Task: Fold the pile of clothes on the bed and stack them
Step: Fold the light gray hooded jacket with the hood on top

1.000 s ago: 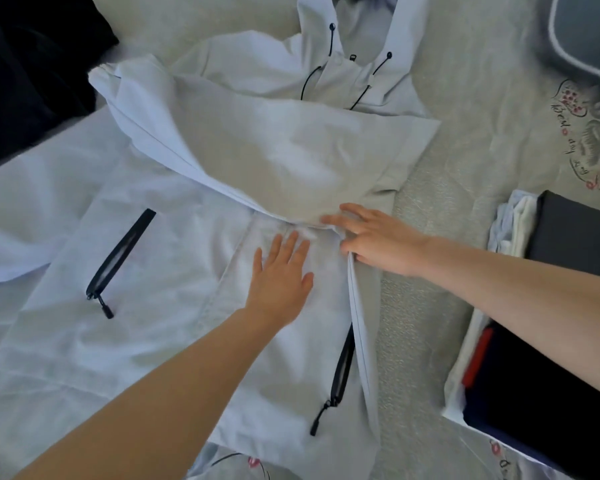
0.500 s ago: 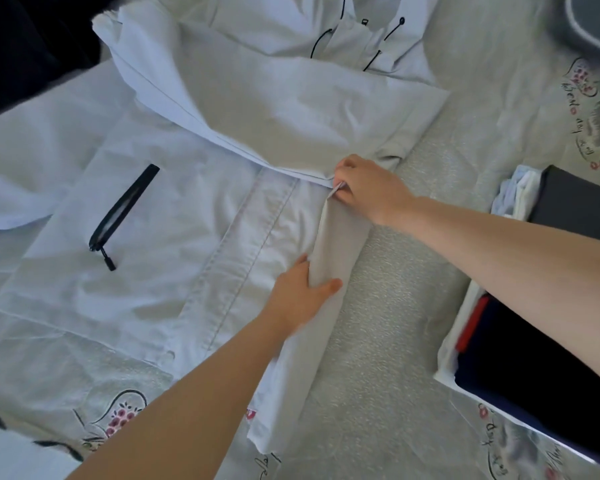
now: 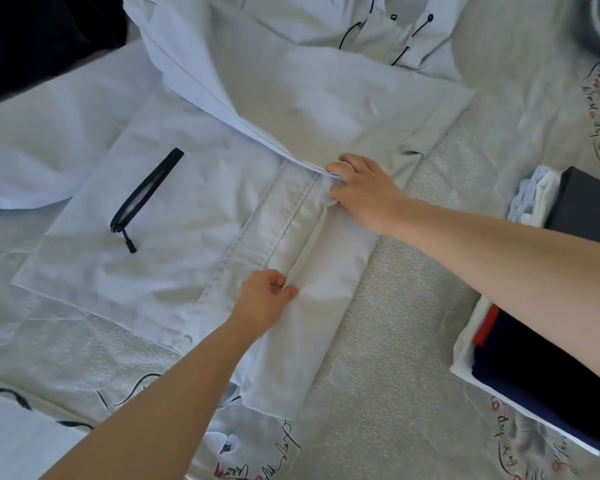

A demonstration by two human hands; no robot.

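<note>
Jacket (image 3: 194, 216): pale blue-white, spread flat across the bed (image 3: 413, 341), hood (image 3: 378, 32) at the far end with black drawcords. One sleeve (image 3: 326, 109) was laid diagonally across the chest. A black pocket zip (image 3: 146, 195) was seen on the front panel, left of centre. The right-hand side panel was folded inward, forming a long flap (image 3: 319, 289) along the jacket's right edge.

Left hand (image 3: 264, 303): placed at the flap's inner edge, lower part; fingers curled, the fabric edge pinched between thumb and fingertips.

Right hand (image 3: 364, 192): placed at the upper end of the same flap, where the sleeve crosses it; fingers curled down and closed on the fabric.

Stack (image 3: 551, 306): folded garments, dark, white and red layers, set on the bed at the right, well apart from the jacket.

Dark cloth (image 3: 39, 39): bunched at the far left corner.

Bed cover: grey, printed with script and small flowers.
</note>
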